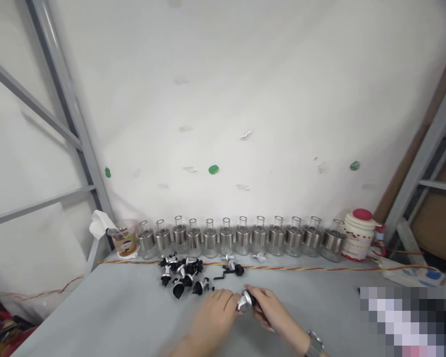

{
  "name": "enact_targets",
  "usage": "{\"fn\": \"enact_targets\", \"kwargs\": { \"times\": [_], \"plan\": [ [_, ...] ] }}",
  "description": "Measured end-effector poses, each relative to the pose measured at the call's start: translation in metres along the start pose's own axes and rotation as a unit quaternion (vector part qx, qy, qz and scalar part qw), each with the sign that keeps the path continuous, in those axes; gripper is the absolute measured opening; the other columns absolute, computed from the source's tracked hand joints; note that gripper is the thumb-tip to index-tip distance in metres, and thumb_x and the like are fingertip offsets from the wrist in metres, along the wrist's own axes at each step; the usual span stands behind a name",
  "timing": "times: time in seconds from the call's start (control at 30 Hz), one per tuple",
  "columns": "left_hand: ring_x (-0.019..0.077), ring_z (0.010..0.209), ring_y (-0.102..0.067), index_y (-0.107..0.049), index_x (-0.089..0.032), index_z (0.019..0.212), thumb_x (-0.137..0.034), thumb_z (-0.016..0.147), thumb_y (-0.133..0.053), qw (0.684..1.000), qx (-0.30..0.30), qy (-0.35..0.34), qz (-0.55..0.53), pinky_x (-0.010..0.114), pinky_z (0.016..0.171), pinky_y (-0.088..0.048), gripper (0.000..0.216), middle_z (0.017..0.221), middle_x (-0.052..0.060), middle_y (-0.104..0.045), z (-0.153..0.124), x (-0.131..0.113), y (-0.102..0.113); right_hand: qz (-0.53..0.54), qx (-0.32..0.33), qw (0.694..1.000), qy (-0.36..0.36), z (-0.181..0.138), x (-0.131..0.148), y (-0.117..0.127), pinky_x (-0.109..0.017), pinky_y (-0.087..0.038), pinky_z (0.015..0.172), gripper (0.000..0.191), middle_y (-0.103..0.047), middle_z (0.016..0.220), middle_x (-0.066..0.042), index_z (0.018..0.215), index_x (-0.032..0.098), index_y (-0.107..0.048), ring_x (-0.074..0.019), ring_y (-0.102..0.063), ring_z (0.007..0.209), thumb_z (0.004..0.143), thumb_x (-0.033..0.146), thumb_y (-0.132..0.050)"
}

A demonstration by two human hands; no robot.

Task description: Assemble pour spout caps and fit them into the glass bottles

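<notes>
Between my two hands, above the grey table, is a silver-and-black bottle pourer (pixel 245 300). My right hand (pixel 270 308) is closed around its black end. My left hand (pixel 218 311), slightly blurred, has its fingers curled against the silver side, and its fingertips are partly hidden. More silver-and-black pourers (pixel 178 288) lie in a loose pile to the left. Beyond my hands lie a separate pourer (pixel 238 269) and a thin black bent piece (pixel 223 274). Along the wall stands a row of several glass bottles (pixel 226 237) with metal sleeves and uncapped necks.
A twisted red-yellow cord (pixel 282 268) runs across the table (pixel 134 307) in front of the bottles. At the row's left end stands a cup (pixel 126 243); at its right, a cream jar with a red lid (pixel 358 237). Grey metal frames (pixel 69 99) flank both sides.
</notes>
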State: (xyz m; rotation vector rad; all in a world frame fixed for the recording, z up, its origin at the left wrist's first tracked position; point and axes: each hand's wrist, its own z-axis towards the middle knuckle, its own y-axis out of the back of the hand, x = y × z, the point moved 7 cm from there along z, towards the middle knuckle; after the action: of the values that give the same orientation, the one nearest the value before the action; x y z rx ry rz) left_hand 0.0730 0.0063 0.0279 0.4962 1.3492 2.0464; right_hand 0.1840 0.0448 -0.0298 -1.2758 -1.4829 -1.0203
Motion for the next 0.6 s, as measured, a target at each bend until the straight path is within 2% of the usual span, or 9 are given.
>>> {"fn": "enact_targets", "kwargs": {
  "times": [0.1, 0.17, 0.27, 0.37, 0.43, 0.5, 0.57, 0.6],
  "plan": [
    [0.02, 0.07, -0.058, -0.051, -0.017, 0.094, -0.025, 0.081, -0.051, 0.998, -0.012, -0.024, 0.054, 0.03, 0.06, -0.044, 0.015, 0.078, 0.004, -0.061, -0.001, -0.006, 0.005, -0.036, 0.005, 0.999, 0.013, -0.002, -0.001, -0.003, -0.02, -0.014, 0.027, 0.042, -0.028, 0.031, 0.011, 0.053, 0.022, -0.04, -0.0063, -0.024, 0.025, 0.068, 0.06, -0.041],
    [0.0196, 0.067, -0.057, -0.05, -0.016, 0.093, -0.022, 0.084, -0.046, 0.996, -0.025, -0.035, 0.073, 0.029, 0.057, -0.042, 0.012, 0.075, 0.004, -0.06, -0.002, -0.01, 0.008, -0.05, 0.011, 0.998, 0.033, -0.003, 0.001, -0.006, -0.02, -0.015, 0.028, 0.046, -0.03, 0.029, 0.01, 0.052, 0.021, -0.04, -0.0065, -0.025, 0.025, 0.068, 0.064, -0.038],
    [0.0194, 0.064, -0.057, -0.05, -0.015, 0.093, -0.015, 0.084, -0.039, 0.995, -0.039, -0.044, 0.081, 0.028, 0.053, -0.039, 0.014, 0.072, 0.006, -0.06, -0.006, -0.015, 0.01, -0.034, 0.024, 0.998, 0.048, -0.002, 0.002, -0.012, -0.02, -0.018, 0.03, 0.05, -0.031, 0.032, 0.01, 0.055, 0.021, -0.04, -0.0061, -0.026, 0.027, 0.064, 0.07, -0.038],
    [0.0192, 0.06, -0.056, -0.052, -0.015, 0.084, -0.012, 0.082, -0.035, 0.997, -0.043, -0.034, 0.057, 0.027, 0.05, -0.037, 0.017, 0.069, 0.007, -0.061, -0.008, -0.015, 0.009, -0.023, 0.016, 0.998, 0.049, 0.0, 0.0, -0.016, -0.02, -0.019, 0.031, 0.054, -0.031, 0.037, 0.01, 0.059, 0.021, -0.041, -0.0062, -0.026, 0.03, 0.061, 0.075, -0.038],
    [0.0187, 0.058, -0.057, -0.053, -0.016, 0.078, -0.014, 0.083, -0.033, 0.999, -0.053, 0.001, -0.002, 0.026, 0.049, -0.037, 0.021, 0.068, 0.007, -0.061, -0.008, -0.011, 0.008, -0.033, 0.008, 0.998, 0.056, 0.0, 0.0, -0.016, -0.02, -0.02, 0.032, 0.054, -0.03, 0.04, 0.01, 0.06, 0.021, -0.04, -0.0068, -0.026, 0.033, 0.061, 0.075, -0.037],
    [0.0175, 0.06, -0.057, -0.053, -0.017, 0.074, -0.02, 0.086, -0.031, 0.989, -0.065, 0.068, -0.113, 0.025, 0.052, -0.039, 0.026, 0.068, 0.007, -0.062, -0.008, -0.002, 0.006, -0.059, -0.006, 0.995, 0.085, -0.003, 0.004, -0.014, -0.021, -0.023, 0.035, 0.051, -0.03, 0.044, 0.009, 0.061, 0.022, -0.039, -0.008, -0.029, 0.037, 0.066, 0.073, -0.036],
    [0.0147, 0.055, -0.055, -0.052, -0.018, 0.068, -0.031, 0.087, -0.03, 0.95, -0.053, 0.153, -0.268, 0.024, 0.053, -0.04, 0.032, 0.059, 0.004, -0.058, -0.008, 0.009, -0.005, -0.095, -0.032, 0.986, 0.133, -0.009, 0.013, -0.009, -0.021, -0.03, 0.041, 0.046, -0.033, 0.051, 0.007, 0.063, 0.022, -0.039, -0.0098, -0.034, 0.045, 0.072, 0.066, -0.036],
    [0.0129, 0.048, -0.052, -0.051, -0.018, 0.064, -0.037, 0.087, -0.03, 0.915, -0.038, 0.197, -0.351, 0.022, 0.049, -0.039, 0.036, 0.052, 0.001, -0.053, -0.008, 0.014, -0.013, -0.112, -0.043, 0.98, 0.156, -0.013, 0.018, -0.007, -0.022, -0.033, 0.046, 0.043, -0.034, 0.055, 0.006, 0.065, 0.022, -0.039, -0.0108, -0.036, 0.05, 0.075, 0.063, -0.036]
  ]
}}
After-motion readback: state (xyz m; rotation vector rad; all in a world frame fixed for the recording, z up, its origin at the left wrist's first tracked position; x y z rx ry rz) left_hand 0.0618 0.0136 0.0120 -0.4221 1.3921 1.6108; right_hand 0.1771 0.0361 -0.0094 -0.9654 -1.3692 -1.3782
